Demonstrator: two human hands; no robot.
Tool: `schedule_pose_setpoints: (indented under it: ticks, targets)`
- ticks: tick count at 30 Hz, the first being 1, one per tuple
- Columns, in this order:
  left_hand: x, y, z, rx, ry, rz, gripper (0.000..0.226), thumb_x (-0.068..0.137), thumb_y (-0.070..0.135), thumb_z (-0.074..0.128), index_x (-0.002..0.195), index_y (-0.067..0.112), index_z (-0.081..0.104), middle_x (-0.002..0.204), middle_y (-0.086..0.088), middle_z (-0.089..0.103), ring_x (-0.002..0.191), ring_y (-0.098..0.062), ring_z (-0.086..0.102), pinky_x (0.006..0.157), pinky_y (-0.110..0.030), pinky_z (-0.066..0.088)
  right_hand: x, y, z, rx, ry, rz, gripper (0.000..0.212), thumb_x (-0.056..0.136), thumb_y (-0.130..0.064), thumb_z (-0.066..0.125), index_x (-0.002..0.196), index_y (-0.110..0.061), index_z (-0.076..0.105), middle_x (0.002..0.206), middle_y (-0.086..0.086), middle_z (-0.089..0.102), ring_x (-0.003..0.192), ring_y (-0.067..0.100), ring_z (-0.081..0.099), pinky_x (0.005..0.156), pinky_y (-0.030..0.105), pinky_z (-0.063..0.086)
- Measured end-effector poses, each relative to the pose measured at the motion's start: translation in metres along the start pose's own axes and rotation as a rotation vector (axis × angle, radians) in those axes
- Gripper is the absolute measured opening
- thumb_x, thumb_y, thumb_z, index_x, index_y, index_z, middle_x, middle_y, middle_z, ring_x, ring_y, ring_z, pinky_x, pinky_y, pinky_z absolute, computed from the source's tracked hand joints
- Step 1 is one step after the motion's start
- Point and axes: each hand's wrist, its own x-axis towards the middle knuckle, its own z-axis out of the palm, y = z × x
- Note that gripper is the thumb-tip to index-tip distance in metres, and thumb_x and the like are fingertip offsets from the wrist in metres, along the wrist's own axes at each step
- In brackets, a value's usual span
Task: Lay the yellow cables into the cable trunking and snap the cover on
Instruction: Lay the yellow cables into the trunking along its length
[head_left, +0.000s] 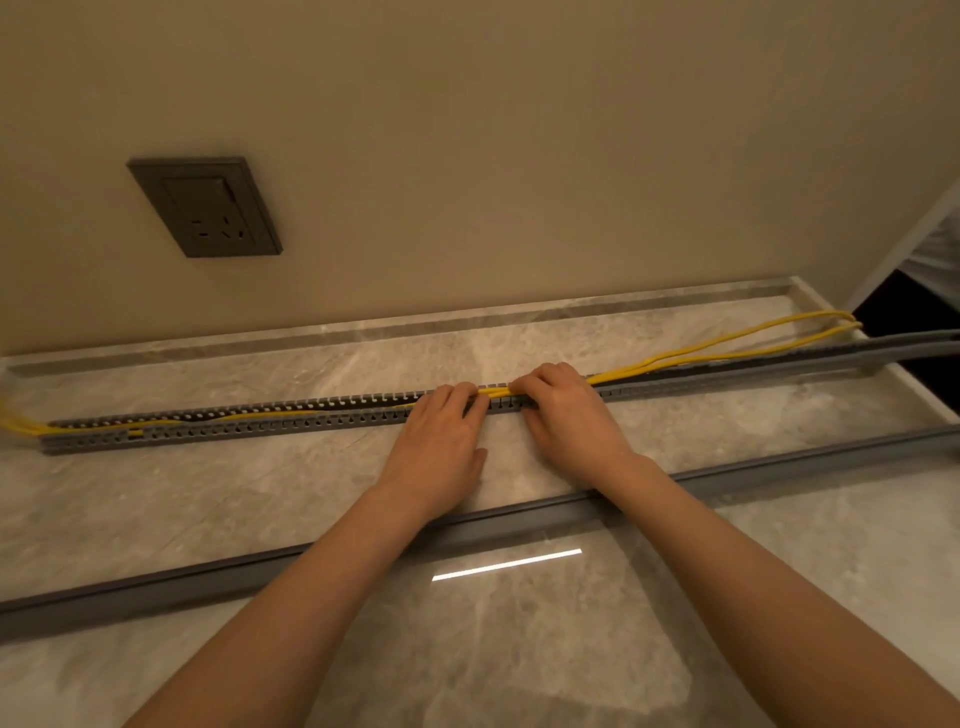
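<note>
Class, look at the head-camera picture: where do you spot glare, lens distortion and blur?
Head view: a bright strip of glare lies on the glossy marble countertop; the wide lens bows the cable trunking and its loose cover; the yellow cables smear at the far left edge; lighting is warm and dim.

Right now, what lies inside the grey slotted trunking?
Yellow cables lie inside the trunking left of the hands. Right of them they rise out. Under the left hand and right hand, hidden.

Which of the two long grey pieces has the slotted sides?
The far one, the trunking under both hands, with yellow cables in it. The near one, the cover, is plain and smooth.
</note>
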Motion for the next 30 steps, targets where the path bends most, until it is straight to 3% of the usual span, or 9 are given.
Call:
schedule_pose_setpoints:
  ticks: [4, 8, 15, 20, 24, 27, 30]
  targets:
    - [0.001, -0.003, -0.001, -0.022, -0.015, 0.005, 0.06, 0.089, 0.03, 0.051, 0.142, 0.012, 0.028, 0.137, -0.005, 0.035, 0.122, -0.021, 0.034, 0.106, -0.031, 0.029, -0.005, 0.002, -0.003, 0.057, 0.025, -0.017, 0.031, 0.082, 0.003, 0.055, 0.112, -0.002, 0.062, 0.104, 0.016, 0.06, 0.097, 0.031, 0.053, 0.084, 0.041, 0.047]
    - [0.002, -0.003, 0.001, -0.054, -0.043, -0.001, 0.062, 0.09, 0.032, 0.049, 0.144, 0.012, 0.024, 0.14, -0.005, 0.036, 0.127, -0.021, 0.03, 0.109, -0.031, 0.023, -0.009, 0.001, -0.002, -0.041, 0.028, -0.083, 0.029, 0.079, 0.002, 0.058, 0.107, 0.001, 0.066, 0.098, 0.017, 0.064, 0.09, 0.034, 0.056, 0.078, 0.044, 0.05]
    - [0.003, -0.005, 0.004, -0.087, -0.031, -0.025, 0.062, 0.09, 0.032, 0.049, 0.144, 0.013, 0.026, 0.141, -0.005, 0.037, 0.128, -0.021, 0.03, 0.11, -0.033, 0.022, -0.008, 0.002, 0.005, -0.104, -0.027, -0.025, 0.037, 0.082, -0.011, 0.055, 0.119, -0.009, 0.058, 0.111, 0.009, 0.059, 0.102, 0.027, 0.05, 0.088, 0.038, 0.039]
    - [0.003, -0.008, 0.002, -0.271, -0.021, -0.065, 0.058, 0.089, 0.028, 0.053, 0.141, 0.014, 0.034, 0.14, -0.003, 0.041, 0.128, -0.019, 0.031, 0.109, -0.029, 0.022, -0.004, 0.004, 0.007, 0.093, -0.051, 0.107, 0.037, 0.084, -0.014, 0.059, 0.121, -0.013, 0.057, 0.113, 0.007, 0.058, 0.107, 0.024, 0.046, 0.094, 0.033, 0.037]
    - [0.008, -0.004, -0.012, -0.778, 0.08, -0.315, 0.044, 0.088, 0.024, 0.06, 0.131, 0.015, 0.051, 0.129, 0.0, 0.055, 0.119, -0.012, 0.047, 0.1, -0.022, 0.034, 0.002, 0.005, -0.004, 0.442, -0.033, 0.28, 0.026, 0.086, -0.018, 0.062, 0.112, -0.014, 0.065, 0.108, 0.003, 0.066, 0.102, 0.018, 0.056, 0.088, 0.026, 0.042]
    - [0.014, 0.0, -0.032, -1.473, 0.071, -0.581, 0.032, 0.092, 0.036, 0.051, 0.119, 0.021, 0.06, 0.124, 0.006, 0.061, 0.116, -0.011, 0.053, 0.098, -0.027, 0.037, 0.008, 0.007, -0.019, 0.868, -0.051, 0.436, 0.02, 0.091, -0.024, 0.057, 0.108, -0.021, 0.066, 0.11, -0.002, 0.066, 0.108, 0.014, 0.059, 0.091, 0.023, 0.044]
    - [0.016, -0.001, -0.043, -2.144, 0.039, -0.67, 0.046, 0.095, 0.046, 0.034, 0.119, 0.015, 0.059, 0.122, -0.003, 0.063, 0.116, -0.021, 0.056, 0.101, -0.037, 0.038, 0.01, 0.019, -0.032, 1.329, -0.131, 0.55, 0.034, 0.093, -0.044, 0.041, 0.111, -0.026, 0.063, 0.122, -0.003, 0.062, 0.119, 0.012, 0.051, 0.102, 0.03, 0.034]
